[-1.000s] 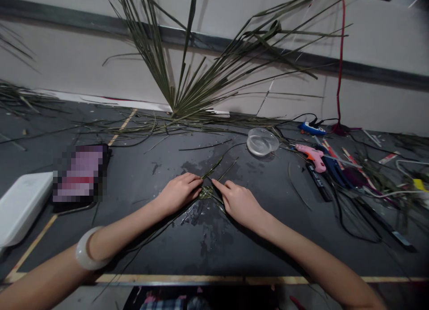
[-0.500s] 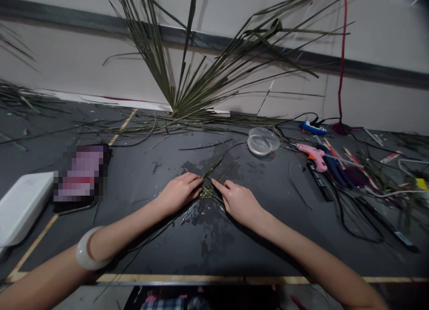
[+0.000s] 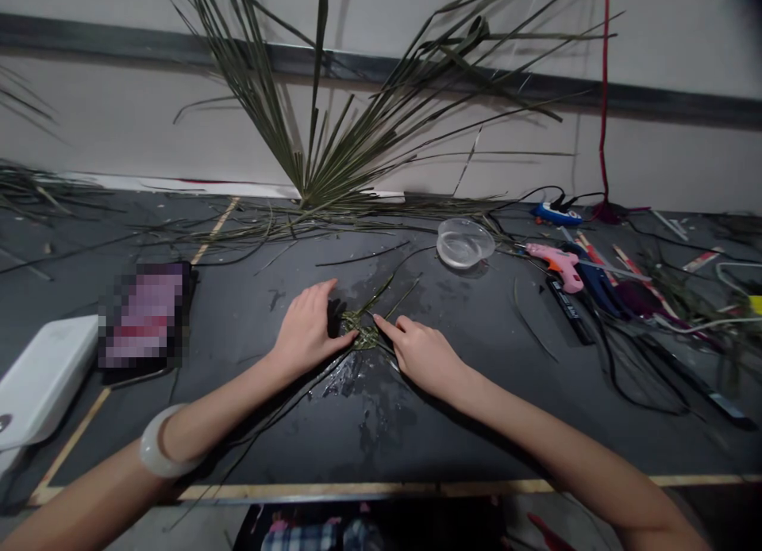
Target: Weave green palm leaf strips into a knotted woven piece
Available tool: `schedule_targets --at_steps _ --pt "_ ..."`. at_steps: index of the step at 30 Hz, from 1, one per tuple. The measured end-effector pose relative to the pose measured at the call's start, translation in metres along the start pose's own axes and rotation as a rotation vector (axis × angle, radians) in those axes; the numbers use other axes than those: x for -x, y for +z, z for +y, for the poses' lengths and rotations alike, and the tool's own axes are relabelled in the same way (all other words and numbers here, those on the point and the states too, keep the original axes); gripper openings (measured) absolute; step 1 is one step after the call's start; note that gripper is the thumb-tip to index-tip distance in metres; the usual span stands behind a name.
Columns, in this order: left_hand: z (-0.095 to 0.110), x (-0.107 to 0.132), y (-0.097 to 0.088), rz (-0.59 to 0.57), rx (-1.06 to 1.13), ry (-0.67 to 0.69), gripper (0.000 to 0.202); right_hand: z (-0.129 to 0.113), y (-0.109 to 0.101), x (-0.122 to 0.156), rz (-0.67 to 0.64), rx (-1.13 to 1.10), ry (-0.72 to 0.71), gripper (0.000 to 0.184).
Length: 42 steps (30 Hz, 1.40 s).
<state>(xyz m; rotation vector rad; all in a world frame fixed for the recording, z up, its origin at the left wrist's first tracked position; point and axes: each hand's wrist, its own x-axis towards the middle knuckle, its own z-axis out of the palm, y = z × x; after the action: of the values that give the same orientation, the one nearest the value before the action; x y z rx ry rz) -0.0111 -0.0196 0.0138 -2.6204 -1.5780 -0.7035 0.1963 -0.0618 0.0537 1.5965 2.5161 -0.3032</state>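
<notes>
1. Left hand (image 3: 308,331): open and not grasping, fingers spread and raised off the work. Thumb extends toward the weave, its tip just beside it or touching; the angle makes this hard to tell.
2. Right hand (image 3: 422,357): released and low over the work, fingers extended. Index fingertip (image 3: 377,318) rests at the weave's right edge.
3. Woven palm-leaf piece (image 3: 364,333): small, flat on the dark work table (image 3: 488,444), lower middle of the frame, between both hands. Loose leaf strips (image 3: 402,293) fan out from it toward the upper right.
4. Wet patch (image 3: 372,412): on the table directly below the weave.
5. Left wrist: pale bangle (image 3: 160,441).
6. Palm frond (image 3: 333,142): upper middle, its base on the table's far edge, leaves spread against the wall.
7. Clear plastic bowl (image 3: 465,244): beyond the hands, right of center.
8. Pink glue gun (image 3: 558,259): right of the bowl, among scattered strips.
9. Blue power strip (image 3: 556,213): far right edge of the table.
10. White box (image 3: 46,380): left edge, beside a pixelated device (image 3: 146,317).
</notes>
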Motion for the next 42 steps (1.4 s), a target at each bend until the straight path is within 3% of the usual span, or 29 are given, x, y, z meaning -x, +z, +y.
schedule_targets --at_steps 6,10,14,42 --pt "0.001 0.0016 -0.0016 -0.101 0.007 0.111 0.038 0.0008 0.0014 0.0001 0.024 0.002 -0.009 0.055" --pt "0.0003 0.0021 0.0009 -0.154 0.033 0.231 0.026 0.0012 0.0016 -0.0002 0.026 0.002 -0.012 0.055" --pt "0.0004 0.0021 0.0037 -0.198 0.029 0.303 0.025 0.0016 0.0013 -0.0005 0.024 -0.009 -0.009 0.054" --pt "0.0034 0.0015 0.0031 -0.229 -0.07 0.351 0.031 -0.0027 -0.0028 -0.0006 -0.008 0.025 0.004 0.055"
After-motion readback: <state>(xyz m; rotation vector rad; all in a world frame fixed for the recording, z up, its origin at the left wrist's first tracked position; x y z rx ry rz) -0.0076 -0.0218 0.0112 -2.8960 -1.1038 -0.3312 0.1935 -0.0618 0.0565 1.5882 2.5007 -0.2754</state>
